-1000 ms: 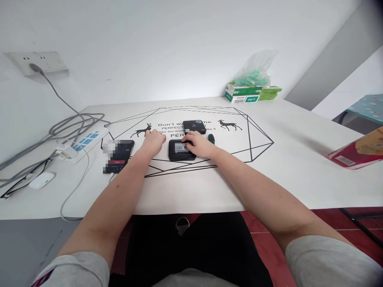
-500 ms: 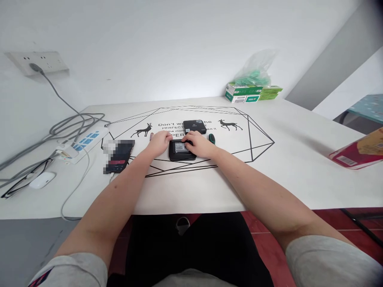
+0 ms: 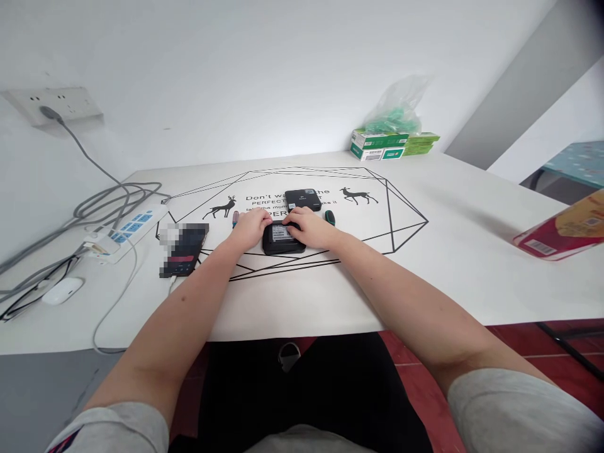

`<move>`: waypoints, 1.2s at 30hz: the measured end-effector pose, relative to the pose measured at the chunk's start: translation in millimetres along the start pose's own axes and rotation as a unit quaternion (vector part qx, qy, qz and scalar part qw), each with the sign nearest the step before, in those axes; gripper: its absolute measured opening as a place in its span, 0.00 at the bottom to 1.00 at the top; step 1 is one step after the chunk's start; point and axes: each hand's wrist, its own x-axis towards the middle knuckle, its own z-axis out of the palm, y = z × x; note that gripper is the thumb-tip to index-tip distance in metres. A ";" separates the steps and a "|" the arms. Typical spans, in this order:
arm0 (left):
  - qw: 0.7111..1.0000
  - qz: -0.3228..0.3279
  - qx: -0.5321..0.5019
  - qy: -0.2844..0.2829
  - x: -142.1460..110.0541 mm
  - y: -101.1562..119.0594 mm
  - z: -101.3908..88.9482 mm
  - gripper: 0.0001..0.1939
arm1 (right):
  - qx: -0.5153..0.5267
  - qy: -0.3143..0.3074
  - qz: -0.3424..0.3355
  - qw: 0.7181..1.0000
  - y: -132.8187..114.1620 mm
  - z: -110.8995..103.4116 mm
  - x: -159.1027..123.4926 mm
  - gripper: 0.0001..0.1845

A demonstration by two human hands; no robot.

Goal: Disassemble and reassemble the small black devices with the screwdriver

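Note:
A small black rectangular device (image 3: 283, 249), its white printed label facing up, lies flat on the table between my hands. At its far left corner my left hand (image 3: 251, 228) is closed, thumb and fingertips pinched at the edge. My right hand (image 3: 311, 229) is closed over its right side, fingers bent, covering part of the label. Just behind rests a flat black cover or case (image 3: 303, 199) with a small sticker and faint lettering. A green and black handle (image 3: 329, 218) lies right of my right hand; a pinkish and blue handle (image 3: 235, 218) is partly hidden by my left.
Left of my arm lie a phone (image 3: 189, 245) on a cable, a white power strip (image 3: 136, 229), an earbud case (image 3: 63, 291) and glasses (image 3: 35, 292). Green and white boxes (image 3: 380, 143) under a plastic bag stand at the back. A red and yellow package (image 3: 561, 229) is at right.
My right fingers have shifted slightly on the device's far edge. The whole view has moved a little; both hands stay at the black device.

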 end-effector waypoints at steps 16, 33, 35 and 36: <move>0.997 -0.014 0.073 0.021 2.2 -24.3 -5.2 0.17 | -0.003 -0.010 -0.002 1.000 -0.6 -2.9 -1.1 0.18; 0.986 -0.012 0.155 -0.059 -0.3 -27.2 -11.0 0.13 | -0.005 -0.014 0.005 1.000 -3.1 -3.7 -2.4 0.19; 0.990 -0.005 0.126 -0.057 -3.3 -22.3 -12.1 0.12 | -0.007 -0.017 0.006 1.000 -2.7 -4.0 -2.8 0.19; 0.994 -0.002 0.089 -0.058 -5.1 -20.1 -13.2 0.12 | -0.006 -0.017 0.006 1.000 -2.4 -4.3 -3.0 0.19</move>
